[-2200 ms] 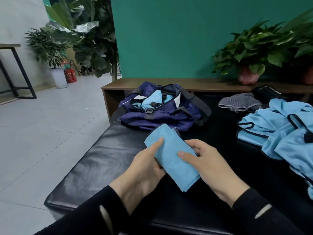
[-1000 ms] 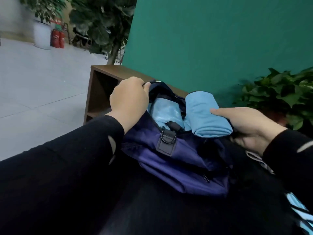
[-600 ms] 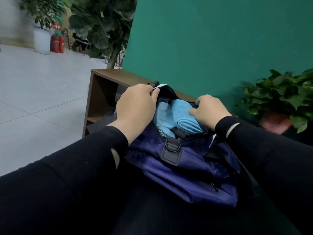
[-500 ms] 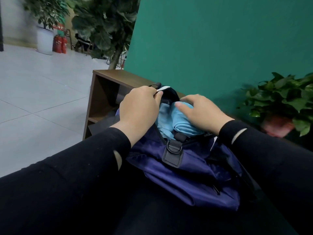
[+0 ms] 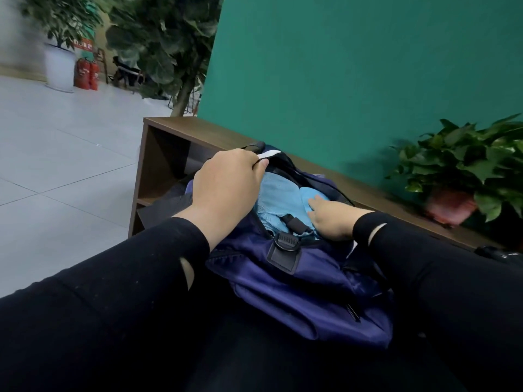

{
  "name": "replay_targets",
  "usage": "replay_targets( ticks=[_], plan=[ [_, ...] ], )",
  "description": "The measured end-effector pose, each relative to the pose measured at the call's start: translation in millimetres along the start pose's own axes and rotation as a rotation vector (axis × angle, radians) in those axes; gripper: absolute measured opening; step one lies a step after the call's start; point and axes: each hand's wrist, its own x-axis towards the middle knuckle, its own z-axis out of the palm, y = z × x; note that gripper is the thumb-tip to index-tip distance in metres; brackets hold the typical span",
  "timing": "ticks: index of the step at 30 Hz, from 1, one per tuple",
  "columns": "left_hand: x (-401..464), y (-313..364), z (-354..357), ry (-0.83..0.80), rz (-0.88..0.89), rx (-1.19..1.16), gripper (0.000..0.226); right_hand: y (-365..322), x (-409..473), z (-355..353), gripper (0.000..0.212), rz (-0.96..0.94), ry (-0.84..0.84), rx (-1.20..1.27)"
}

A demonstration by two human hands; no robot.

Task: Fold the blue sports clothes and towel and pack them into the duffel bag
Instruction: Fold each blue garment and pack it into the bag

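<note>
A navy duffel bag [image 5: 305, 287] lies unzipped on the black bench. My left hand [image 5: 226, 185] grips the far left edge of its opening and holds it apart. Inside lie a folded light-blue garment [image 5: 276, 193] and, to its right, the rolled light-blue towel [image 5: 310, 195]. My right hand [image 5: 331, 219] reaches into the opening, fingers spread and pressed flat on the towel, partly sunk below the bag's rim. The other blue clothes are out of frame.
A brown wooden shelf unit [image 5: 175, 154] runs behind the bag along the green wall. A potted plant [image 5: 464, 176] stands on it at the right. A black object [image 5: 501, 254] peeks in at the right edge. Tiled floor lies to the left.
My right hand carried the rolled towel from the bench to the bag, set it inside and now pushes it deeper. My left hand keeps the opening held apart.
</note>
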Motion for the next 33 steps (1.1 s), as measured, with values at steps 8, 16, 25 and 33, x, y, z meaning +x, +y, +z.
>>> replay_targets(
  ticks=[8,16,25,33],
  plan=[
    [0.8,-1.6,2.1,0.007,-0.004,0.005,0.038,2.1,-10.4,-11.0,0.025,-0.101,0.256,0.081],
    [-19.1,20.9,5.8,0.056,0.214,0.091,0.033,5.6,-141.2,92.3,0.03,-0.08,0.881,1.009],
    [-174.8,164.4,-1.9,-0.34,0.436,-0.336,0.055,23.4,-239.3,128.6,0.026,0.081,0.668,1.135],
    [-259.2,257.3,-12.1,-0.61,-0.066,-0.722,0.022,62.8,-313.1,163.0,0.018,0.279,0.622,1.265]
  ],
)
